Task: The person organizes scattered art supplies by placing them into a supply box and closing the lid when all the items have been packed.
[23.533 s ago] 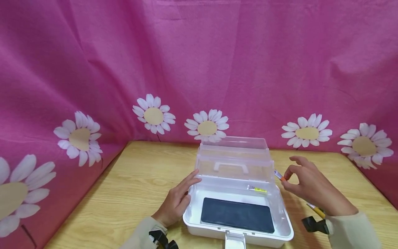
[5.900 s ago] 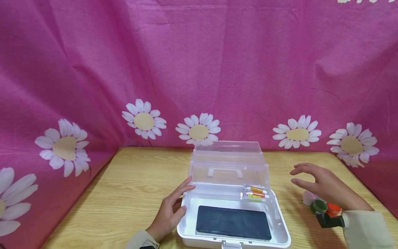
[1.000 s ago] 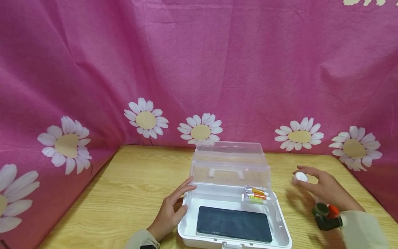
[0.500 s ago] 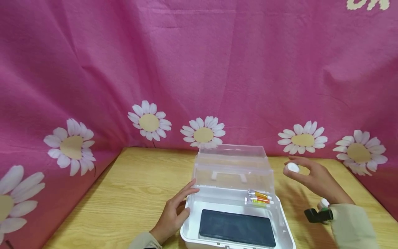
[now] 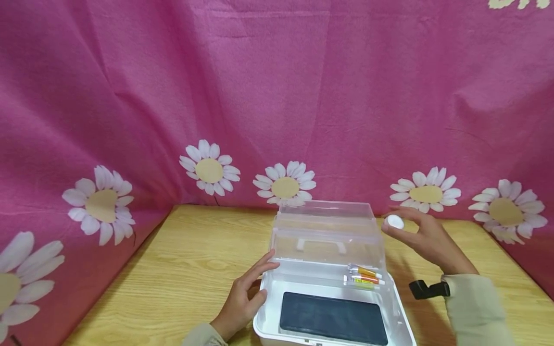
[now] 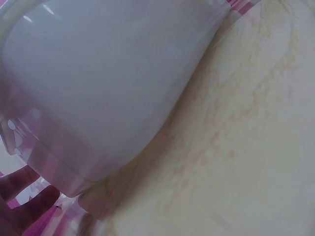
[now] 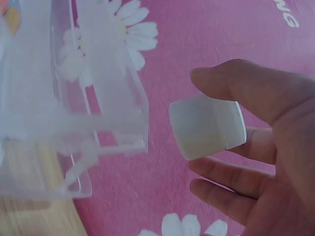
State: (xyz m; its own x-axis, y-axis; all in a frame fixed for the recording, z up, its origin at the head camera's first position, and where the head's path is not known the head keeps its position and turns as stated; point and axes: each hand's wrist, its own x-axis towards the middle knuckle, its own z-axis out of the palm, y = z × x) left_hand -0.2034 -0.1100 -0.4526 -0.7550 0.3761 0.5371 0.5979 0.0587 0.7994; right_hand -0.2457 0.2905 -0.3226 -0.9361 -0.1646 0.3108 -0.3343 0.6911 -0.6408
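A white plastic case (image 5: 309, 284) stands with its clear lid (image 5: 329, 245) raised at the back. My left hand (image 5: 240, 298) rests on its left rim, fingers relaxed; in the left wrist view two fingers (image 6: 34, 204) touch the case wall (image 6: 113, 73). My right hand (image 5: 433, 242) pinches a small white-capped pot (image 5: 395, 222) in the air, just right of the lid. In the right wrist view the pot (image 7: 199, 128) is pale and translucent, with the thumb (image 7: 226, 83) on one side and fingers on the other. Small paint tubes (image 5: 365, 278) lie at the case's back right.
A dark flat rectangular piece (image 5: 333, 317) lies on the case floor. The wooden table (image 5: 195, 250) extends on both sides. A pink daisy-patterned cloth (image 5: 346, 96) hangs behind and at the sides. A black wrist mount (image 5: 428, 290) sticks out from the right sleeve.
My right hand has lifted the pot off to the left and up, closer to the lid. The green and orange pots are now out of sight near my right sleeve. Left hand stays put.
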